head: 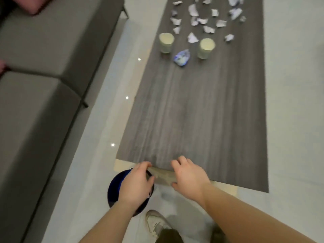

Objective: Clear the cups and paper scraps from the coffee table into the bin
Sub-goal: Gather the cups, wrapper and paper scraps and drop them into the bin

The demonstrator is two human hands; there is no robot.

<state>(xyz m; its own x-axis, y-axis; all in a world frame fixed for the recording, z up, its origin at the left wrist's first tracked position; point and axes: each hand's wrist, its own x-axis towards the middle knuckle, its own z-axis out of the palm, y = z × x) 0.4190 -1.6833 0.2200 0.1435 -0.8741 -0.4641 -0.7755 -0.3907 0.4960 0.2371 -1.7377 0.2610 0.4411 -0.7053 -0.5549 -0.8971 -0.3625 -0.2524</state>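
Both hands hover at the table's (201, 111) near edge: left hand (135, 183) loosely curled over the bin (114, 190), right hand (189, 174) slack, neither visibly holding anything. Two cups (166, 42) and the paper scraps (193, 10) sit at the table's far end; I'd carry the bin closer first

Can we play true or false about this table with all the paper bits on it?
1. Two cups stand upright on the table. True.
2. The bin sits on the table. False: it is on the floor by the near corner.
3. The left hand is over the bin. True.
4. The paper scraps lie beside the hands. False: they are at the far end.
5. The right hand holds a cup. False: it holds none.
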